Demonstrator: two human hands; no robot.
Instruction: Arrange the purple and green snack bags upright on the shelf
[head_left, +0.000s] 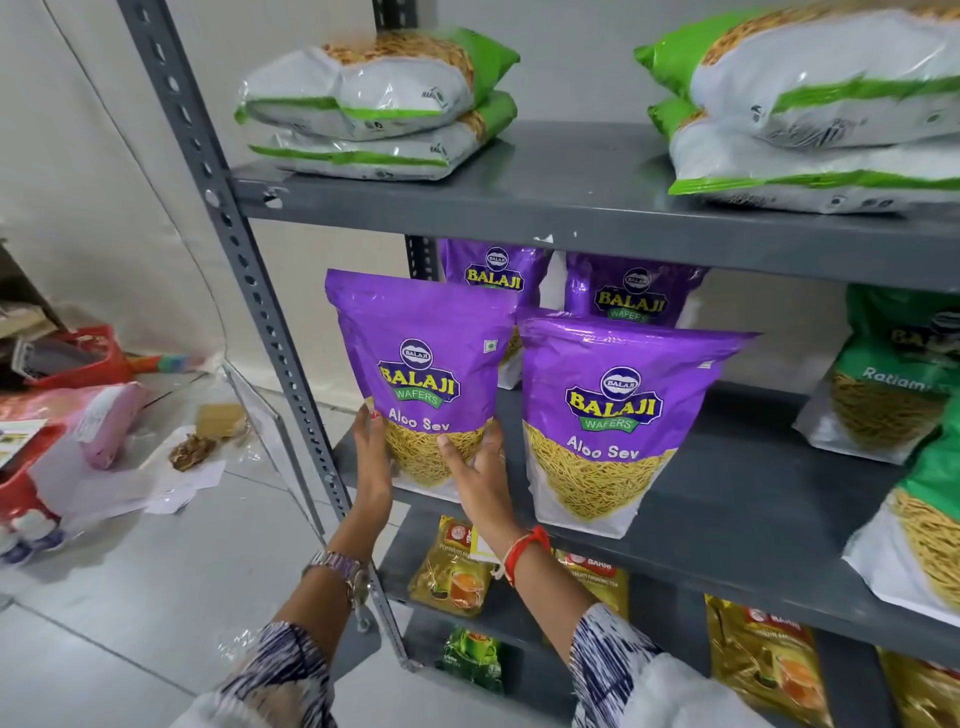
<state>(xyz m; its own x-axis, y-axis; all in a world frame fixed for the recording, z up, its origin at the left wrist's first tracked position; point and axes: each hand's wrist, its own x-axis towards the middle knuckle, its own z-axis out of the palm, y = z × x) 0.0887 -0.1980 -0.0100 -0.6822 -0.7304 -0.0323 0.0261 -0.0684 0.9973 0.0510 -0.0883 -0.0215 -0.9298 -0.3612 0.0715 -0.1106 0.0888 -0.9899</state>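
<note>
A purple Aloo Sev bag (423, 364) stands upright at the left front of the grey middle shelf (727, 499). My left hand (371, 457) grips its lower left side and my right hand (480, 467) its lower right side. A second purple bag (613, 415) stands upright just to its right, touching it. Two more purple bags (493, 273) (631, 296) stand behind them. Green bags (893, 374) (924, 525) stand upright at the right end of the same shelf, partly cut off by the frame edge.
Green-and-white bags (374, 104) (810, 104) lie flat in two stacks on the top shelf. Yellow tea packets (452, 566) fill the shelf below. The slotted shelf post (249, 291) runs past my left hand. Red bags, papers and clutter (78, 405) lie on the floor at left.
</note>
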